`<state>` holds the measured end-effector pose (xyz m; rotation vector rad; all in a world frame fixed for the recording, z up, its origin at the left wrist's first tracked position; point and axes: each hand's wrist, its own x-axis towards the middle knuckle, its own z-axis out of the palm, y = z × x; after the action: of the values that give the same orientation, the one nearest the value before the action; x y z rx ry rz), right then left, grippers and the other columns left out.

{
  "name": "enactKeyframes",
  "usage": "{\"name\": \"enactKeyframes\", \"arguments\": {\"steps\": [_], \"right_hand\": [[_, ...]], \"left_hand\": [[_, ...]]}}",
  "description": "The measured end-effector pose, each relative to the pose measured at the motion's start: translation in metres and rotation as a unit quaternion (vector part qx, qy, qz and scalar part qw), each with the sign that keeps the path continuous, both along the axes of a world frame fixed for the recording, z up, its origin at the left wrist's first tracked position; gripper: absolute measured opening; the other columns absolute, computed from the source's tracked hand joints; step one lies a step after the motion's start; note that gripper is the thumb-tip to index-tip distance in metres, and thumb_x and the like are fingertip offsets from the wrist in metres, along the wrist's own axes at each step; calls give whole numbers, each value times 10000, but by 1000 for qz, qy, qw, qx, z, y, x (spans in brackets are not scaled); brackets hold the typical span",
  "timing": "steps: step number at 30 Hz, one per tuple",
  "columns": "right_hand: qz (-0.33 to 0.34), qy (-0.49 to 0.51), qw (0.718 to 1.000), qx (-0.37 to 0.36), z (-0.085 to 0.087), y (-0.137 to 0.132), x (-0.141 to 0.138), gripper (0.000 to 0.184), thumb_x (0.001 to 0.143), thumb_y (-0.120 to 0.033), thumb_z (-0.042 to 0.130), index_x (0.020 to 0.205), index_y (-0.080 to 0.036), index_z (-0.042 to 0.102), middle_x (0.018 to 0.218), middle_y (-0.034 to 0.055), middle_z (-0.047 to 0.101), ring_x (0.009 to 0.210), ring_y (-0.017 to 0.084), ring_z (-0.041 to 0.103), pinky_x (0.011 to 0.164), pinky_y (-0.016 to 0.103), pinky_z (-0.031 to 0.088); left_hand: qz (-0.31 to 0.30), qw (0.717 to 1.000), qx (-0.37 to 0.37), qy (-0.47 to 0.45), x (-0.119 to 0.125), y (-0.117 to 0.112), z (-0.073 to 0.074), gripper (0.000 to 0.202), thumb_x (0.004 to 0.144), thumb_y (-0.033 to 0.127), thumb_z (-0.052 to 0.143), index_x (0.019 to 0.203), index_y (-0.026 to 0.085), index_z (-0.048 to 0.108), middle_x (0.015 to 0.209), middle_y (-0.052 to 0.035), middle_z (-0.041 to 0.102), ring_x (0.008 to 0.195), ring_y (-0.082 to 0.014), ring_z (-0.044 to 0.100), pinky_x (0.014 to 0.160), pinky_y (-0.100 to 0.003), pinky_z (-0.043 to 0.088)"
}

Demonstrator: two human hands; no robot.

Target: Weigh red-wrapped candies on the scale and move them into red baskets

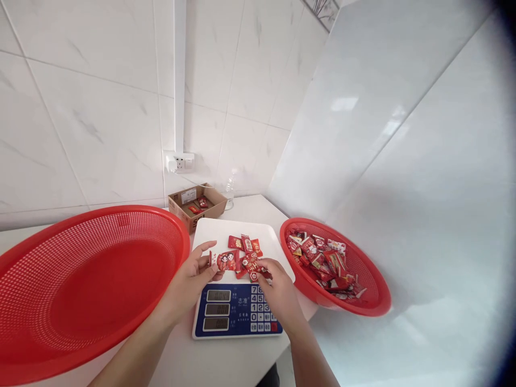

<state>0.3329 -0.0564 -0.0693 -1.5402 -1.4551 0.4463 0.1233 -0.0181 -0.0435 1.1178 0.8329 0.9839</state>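
My left hand (197, 270) pinches a red wrapped candy (226, 260) with cartoon figures on it, over the near left part of the scale's white pan (213, 230). In my right hand (278, 287), thumb and fingers close on another red candy packet (251, 264) with white flower marks. Several more red candy packets (245, 243) lie on the pan just beyond both hands. The scale's blue panel (242, 317) faces me, with three small displays and a keypad. My right hand covers part of the keypad.
A large red basket (121, 269) stands at the left. Another red basket (381, 290) at the right holds many wrapped candies (322, 263). Behind the scale are a cardboard box (183, 215) with a few packets, a clear bottle (230, 191) and a wall socket (180, 163).
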Motion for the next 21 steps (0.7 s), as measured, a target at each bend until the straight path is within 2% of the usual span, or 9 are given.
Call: {"name": "enactKeyframes", "arguments": {"steps": [3, 7, 15, 21], "right_hand": [[0, -3, 1000, 6, -2, 0, 1, 251, 779, -177, 492, 956, -227, 664, 1077, 69, 648, 1007, 225, 596, 898, 414, 476], [-37, 4, 998, 45, 1, 1, 5, 224, 779, -176, 485, 897, -222, 670, 1053, 72, 660, 995, 222, 602, 894, 408, 476], [-108, 25, 979, 170, 5, -1, 7, 157, 843, -271, 525, 881, -218, 668, 964, 76, 665, 941, 215, 605, 868, 384, 468], [-137, 76, 959, 235, 15, -8, 1, 126, 819, -265, 523, 868, -222, 631, 883, 53, 639, 844, 200, 593, 795, 366, 473]], "left_hand": [[2, 1000, -5, -13, 0, -1, 1, 656, 696, 404, 728, 1271, 220, 472, 908, 1, 675, 920, -165, 623, 959, -376, 464], [-5, 999, -28, -24, 0, -1, 3, 635, 678, 374, 750, 1246, 224, 508, 953, -5, 688, 983, -180, 627, 993, -391, 446], [-17, 998, -58, -25, 1, -2, 2, 657, 708, 281, 728, 1318, 236, 487, 930, 16, 651, 950, -148, 620, 955, -344, 484], [-8, 999, -42, -20, 2, -5, 5, 664, 702, 289, 737, 1320, 226, 502, 916, 2, 670, 917, -166, 636, 940, -377, 502]]}}
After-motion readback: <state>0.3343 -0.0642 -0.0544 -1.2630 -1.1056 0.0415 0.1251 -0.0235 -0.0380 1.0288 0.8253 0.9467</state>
